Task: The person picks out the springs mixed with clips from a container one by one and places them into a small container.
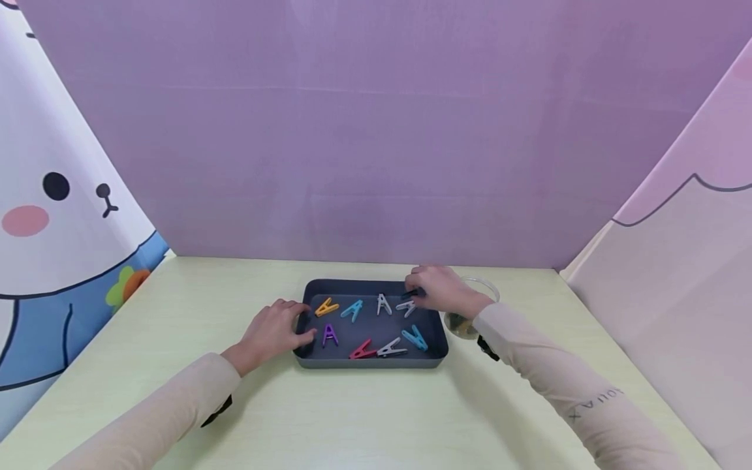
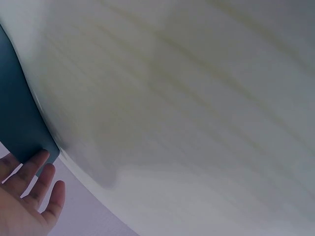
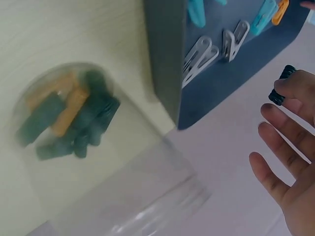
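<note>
A dark grey rectangular tray [image 1: 370,363] holds several plastic clothespins. Among them are a yellow clothespin [image 1: 326,307], a purple clothespin [image 1: 329,335], a red clothespin [image 1: 362,350] and a blue clothespin [image 1: 415,337]. My left hand [image 1: 275,333] rests at the tray's left side, thumb and fingers spread, its fingertips touching the wall. Over the far right corner, my right hand [image 1: 442,289] pinches a dark clothespin [image 3: 283,84] between thumb and index finger, the other fingers spread apart. A grey clothespin [image 1: 407,307] lies just below that hand.
A clear round container [image 3: 142,196] with dark green and orange clothespins inside stands just right of the tray, partly behind my right wrist in the head view. The pale table [image 1: 352,418] ends at a purple backdrop [image 1: 364,143], with printed cloth panels on both sides.
</note>
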The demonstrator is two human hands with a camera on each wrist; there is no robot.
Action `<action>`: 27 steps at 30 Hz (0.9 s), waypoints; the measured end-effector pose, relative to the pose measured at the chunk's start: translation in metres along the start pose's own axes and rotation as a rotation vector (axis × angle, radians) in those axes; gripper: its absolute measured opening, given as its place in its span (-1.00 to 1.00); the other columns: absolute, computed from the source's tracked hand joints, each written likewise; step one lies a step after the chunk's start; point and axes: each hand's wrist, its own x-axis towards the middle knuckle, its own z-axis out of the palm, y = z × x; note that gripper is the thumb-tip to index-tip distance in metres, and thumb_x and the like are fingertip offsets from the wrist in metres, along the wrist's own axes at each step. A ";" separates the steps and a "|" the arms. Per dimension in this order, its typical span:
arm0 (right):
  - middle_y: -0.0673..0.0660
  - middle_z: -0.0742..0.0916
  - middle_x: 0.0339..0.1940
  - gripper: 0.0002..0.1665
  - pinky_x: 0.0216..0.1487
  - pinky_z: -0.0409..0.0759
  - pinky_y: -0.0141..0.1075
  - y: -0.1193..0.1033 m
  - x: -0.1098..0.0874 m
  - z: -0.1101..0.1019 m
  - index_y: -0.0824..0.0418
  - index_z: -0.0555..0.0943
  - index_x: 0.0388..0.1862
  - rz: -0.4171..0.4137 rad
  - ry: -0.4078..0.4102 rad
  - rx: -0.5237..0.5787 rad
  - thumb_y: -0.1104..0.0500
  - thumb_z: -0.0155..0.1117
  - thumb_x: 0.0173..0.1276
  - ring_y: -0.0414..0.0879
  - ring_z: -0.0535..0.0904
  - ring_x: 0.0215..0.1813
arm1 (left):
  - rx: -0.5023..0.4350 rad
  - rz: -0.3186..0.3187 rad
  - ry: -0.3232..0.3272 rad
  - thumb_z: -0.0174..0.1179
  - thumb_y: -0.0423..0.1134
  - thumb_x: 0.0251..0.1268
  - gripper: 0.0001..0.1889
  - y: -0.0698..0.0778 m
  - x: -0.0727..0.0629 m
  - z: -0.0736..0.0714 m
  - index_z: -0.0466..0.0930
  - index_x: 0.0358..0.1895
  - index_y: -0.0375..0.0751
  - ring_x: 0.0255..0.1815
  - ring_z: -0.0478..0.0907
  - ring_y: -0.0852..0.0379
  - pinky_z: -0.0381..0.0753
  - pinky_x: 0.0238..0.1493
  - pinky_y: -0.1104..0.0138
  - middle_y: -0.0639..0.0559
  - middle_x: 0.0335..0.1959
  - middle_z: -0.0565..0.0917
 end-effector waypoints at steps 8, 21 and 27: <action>-0.04 0.65 -0.28 -0.84 -0.28 0.54 -0.21 0.020 -0.019 -0.011 0.04 0.63 -0.27 0.106 -0.022 0.033 0.14 0.31 0.12 -0.11 0.55 -0.21 | 0.002 0.002 -0.001 0.21 0.16 -0.02 -0.44 0.000 0.000 0.000 0.58 -0.02 -0.16 -0.07 0.52 -0.06 0.53 -0.12 0.07 -0.10 -0.07 0.64; -0.02 0.65 -0.33 -0.88 -0.38 0.50 -0.19 0.047 -0.048 -0.021 0.08 0.60 -0.38 0.188 0.061 0.061 0.20 0.33 0.06 -0.09 0.55 -0.28 | 0.003 0.002 0.000 0.22 0.16 -0.03 -0.44 0.001 0.000 0.000 0.58 -0.03 -0.16 -0.06 0.52 -0.06 0.53 -0.13 0.07 -0.11 -0.07 0.64; -0.02 0.63 -0.36 -0.88 -0.38 0.48 -0.18 0.057 -0.059 -0.023 0.08 0.59 -0.41 0.227 0.071 0.062 0.20 0.34 0.04 -0.09 0.53 -0.26 | 0.008 -0.004 -0.008 0.22 0.17 -0.03 -0.44 0.001 0.001 0.000 0.58 -0.02 -0.16 -0.06 0.52 -0.07 0.54 -0.11 0.07 -0.11 -0.07 0.64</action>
